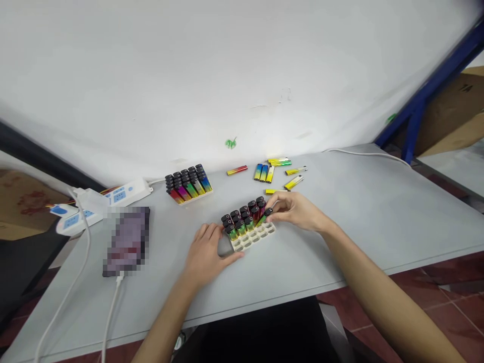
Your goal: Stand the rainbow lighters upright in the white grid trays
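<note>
A white lighter tray stands on the table in front of me, its back rows filled with black-topped lighters and its front slots bare. My left hand braces the tray's left end, thumb along the front corner and fingers at the back. Pinched between the thumb and fingers of my right hand is a green-yellow lighter, tilted at the right end of the row of green ones. Whether its lower end is inside a slot I cannot tell.
A full lighter tray stands behind on the left. Loose lighters lie near the wall, one red-yellow lighter apart. At left are a power strip, a blurred-out phone and white cables. A blue metal frame rises at right.
</note>
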### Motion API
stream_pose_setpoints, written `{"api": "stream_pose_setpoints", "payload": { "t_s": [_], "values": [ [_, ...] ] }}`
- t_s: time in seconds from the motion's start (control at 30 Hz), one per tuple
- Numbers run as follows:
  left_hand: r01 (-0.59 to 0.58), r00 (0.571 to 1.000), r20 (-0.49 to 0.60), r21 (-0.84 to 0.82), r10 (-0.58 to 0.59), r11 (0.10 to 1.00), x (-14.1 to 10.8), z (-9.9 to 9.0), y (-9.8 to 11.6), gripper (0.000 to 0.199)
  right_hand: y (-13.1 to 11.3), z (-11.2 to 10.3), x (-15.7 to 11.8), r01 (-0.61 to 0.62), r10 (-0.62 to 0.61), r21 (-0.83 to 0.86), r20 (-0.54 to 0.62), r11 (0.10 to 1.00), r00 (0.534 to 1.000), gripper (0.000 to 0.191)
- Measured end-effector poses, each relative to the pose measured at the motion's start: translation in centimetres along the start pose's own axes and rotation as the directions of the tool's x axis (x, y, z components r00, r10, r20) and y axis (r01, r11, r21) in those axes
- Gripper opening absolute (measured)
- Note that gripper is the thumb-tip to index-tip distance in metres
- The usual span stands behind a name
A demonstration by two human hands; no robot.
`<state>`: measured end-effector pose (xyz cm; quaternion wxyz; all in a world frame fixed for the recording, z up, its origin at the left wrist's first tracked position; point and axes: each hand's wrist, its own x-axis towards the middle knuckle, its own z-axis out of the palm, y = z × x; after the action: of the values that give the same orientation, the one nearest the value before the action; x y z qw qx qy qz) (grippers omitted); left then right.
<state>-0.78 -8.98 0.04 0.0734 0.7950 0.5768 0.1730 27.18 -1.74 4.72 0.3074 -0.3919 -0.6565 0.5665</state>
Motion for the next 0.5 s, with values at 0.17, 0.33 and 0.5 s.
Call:
{"api": "stream_pose_setpoints", "payload": {
  "t_s": [0.17,0.33,0.5],
  "values": [
    [-0.007,1.0,0.007,0.007,0.007,1.0,0.1,-0.07,0.06,0.055,0.21,0.65,0.08,0.073,-0.077,-0.092,-0.035,0.993,0.996,0.023],
    [-0.015,1.0,0.023,0.023,0.015,1.0,-0.01,-0.14,0.02,0.055,0.0,1.07,-0.03,0.153,-0.171,-0.17,-0.093,0.973,0.981,0.025],
    [0.005,0.999,0.034,0.011,-0.005,1.0,0.0,-0.13,0.05,0.056,0.42,0.36,0.38,0.127,-0.19,-0.23,-0.276,0.965,0.942,0.029]
  ]
}}
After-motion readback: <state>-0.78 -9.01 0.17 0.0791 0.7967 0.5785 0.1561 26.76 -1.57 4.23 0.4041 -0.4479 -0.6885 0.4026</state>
